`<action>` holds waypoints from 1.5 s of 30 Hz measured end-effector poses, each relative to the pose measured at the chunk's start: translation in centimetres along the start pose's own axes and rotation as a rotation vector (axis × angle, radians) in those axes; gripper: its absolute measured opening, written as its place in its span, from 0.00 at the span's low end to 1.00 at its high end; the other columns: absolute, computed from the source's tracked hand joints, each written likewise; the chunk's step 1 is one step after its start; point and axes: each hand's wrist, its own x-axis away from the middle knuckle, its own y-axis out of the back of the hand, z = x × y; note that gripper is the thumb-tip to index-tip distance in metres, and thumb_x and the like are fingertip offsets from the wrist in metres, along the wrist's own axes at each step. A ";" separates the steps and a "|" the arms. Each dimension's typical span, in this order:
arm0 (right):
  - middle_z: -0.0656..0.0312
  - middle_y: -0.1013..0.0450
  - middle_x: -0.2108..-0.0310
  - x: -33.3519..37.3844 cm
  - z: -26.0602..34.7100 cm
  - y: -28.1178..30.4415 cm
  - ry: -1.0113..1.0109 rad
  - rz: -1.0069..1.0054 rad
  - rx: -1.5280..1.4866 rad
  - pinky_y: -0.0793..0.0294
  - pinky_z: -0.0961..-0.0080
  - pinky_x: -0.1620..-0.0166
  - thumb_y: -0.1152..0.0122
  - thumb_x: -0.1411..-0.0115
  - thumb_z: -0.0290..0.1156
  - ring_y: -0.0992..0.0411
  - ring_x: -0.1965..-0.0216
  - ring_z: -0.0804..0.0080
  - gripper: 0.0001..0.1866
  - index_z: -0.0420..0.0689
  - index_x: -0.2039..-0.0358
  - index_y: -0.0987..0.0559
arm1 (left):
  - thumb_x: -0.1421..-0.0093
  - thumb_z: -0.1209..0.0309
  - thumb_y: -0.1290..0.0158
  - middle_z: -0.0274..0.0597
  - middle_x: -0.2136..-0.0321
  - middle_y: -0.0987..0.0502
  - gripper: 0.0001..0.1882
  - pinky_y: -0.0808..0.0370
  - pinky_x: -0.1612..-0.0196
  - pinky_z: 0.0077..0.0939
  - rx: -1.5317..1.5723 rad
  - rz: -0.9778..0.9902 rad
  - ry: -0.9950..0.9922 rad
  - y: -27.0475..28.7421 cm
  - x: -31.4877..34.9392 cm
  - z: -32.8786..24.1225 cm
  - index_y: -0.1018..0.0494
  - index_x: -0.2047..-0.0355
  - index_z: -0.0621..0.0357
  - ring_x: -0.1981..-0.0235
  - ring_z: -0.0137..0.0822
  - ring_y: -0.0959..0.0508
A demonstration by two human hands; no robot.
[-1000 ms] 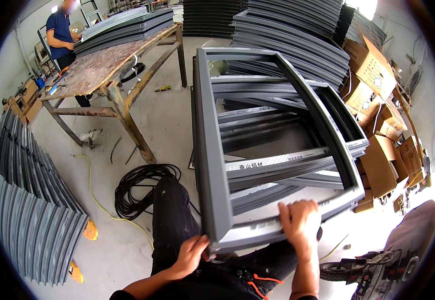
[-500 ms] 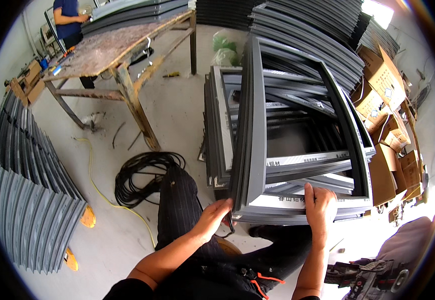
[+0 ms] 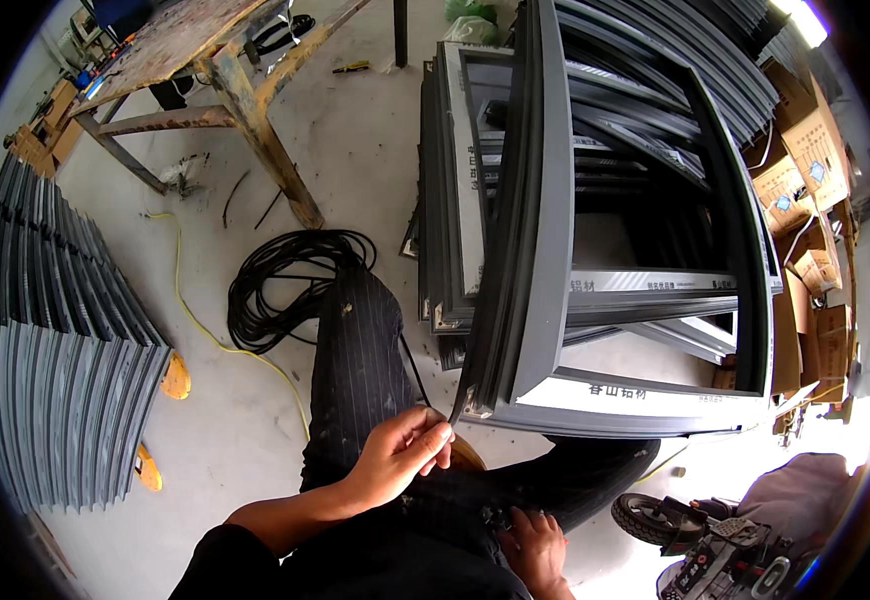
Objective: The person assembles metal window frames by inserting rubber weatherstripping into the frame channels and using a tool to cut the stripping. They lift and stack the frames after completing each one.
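Observation:
A tilted grey metal frame (image 3: 545,230), with white film along its lower bar, leans on a stack of similar frames (image 3: 442,180) in front of me. Just below its lower left corner, my left hand (image 3: 400,458) is closed with thumb and forefinger pinching the end of a thin black strip (image 3: 454,408). This strip runs up to the frame's corner. My right hand (image 3: 535,548) rests low at my lap, its fingers curled over something dark at my waist. What it grips is hidden.
A coil of black cable (image 3: 265,290) and a yellow cord (image 3: 200,325) lie on the floor at left. Beyond stands a worn workbench (image 3: 185,45). Grey profiles (image 3: 65,400) are stacked far left. Cardboard boxes (image 3: 805,150) stand at right, above a wheeled machine (image 3: 715,550).
My right hand has left the frame's lower bar and dropped to my lap, where orange handles showed before. My left hand has moved slightly down and left from the corner. The view has tilted downward.

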 end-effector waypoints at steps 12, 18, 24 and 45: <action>0.57 0.29 0.68 -1.5 -1.0 -1.2 -0.002 0.004 0.025 0.28 0.62 0.62 0.28 0.60 0.36 0.29 0.65 0.56 0.19 0.42 0.68 0.22 | 0.31 0.64 0.53 0.32 0.80 0.28 0.13 0.35 0.73 0.17 0.021 -0.045 0.082 -1.1 -0.6 -0.5 0.29 0.70 0.59 0.77 0.21 0.29; 0.58 0.28 0.69 -2.5 -1.3 1.7 -0.570 -0.134 -1.170 0.25 0.73 0.64 0.31 0.52 0.34 0.27 0.67 0.69 0.20 0.38 0.61 0.25 | 0.32 0.64 0.52 0.31 0.81 0.28 0.14 0.36 0.74 0.17 0.039 -0.057 0.136 -1.1 -0.6 -0.8 0.29 0.73 0.59 0.79 0.20 0.30; 0.48 0.26 0.63 -2.9 0.9 0.7 -0.736 0.124 -1.912 0.24 0.61 0.55 0.39 0.45 0.45 0.25 0.60 0.58 0.34 0.36 0.44 0.34 | 0.32 0.66 0.52 0.30 0.83 0.30 0.14 0.38 0.75 0.17 0.107 -0.073 0.140 -1.0 -0.7 -0.8 0.29 0.74 0.59 0.80 0.19 0.32; 0.53 0.24 0.62 -15.5 6.0 11.2 -0.227 0.696 -0.712 0.27 0.77 0.54 0.34 0.45 0.27 0.24 0.60 0.72 0.29 0.31 0.44 0.31 | 0.33 0.66 0.51 0.33 0.81 0.31 0.12 0.35 0.76 0.23 0.059 0.273 0.052 2.9 -2.2 -1.0 0.29 0.70 0.61 0.79 0.23 0.31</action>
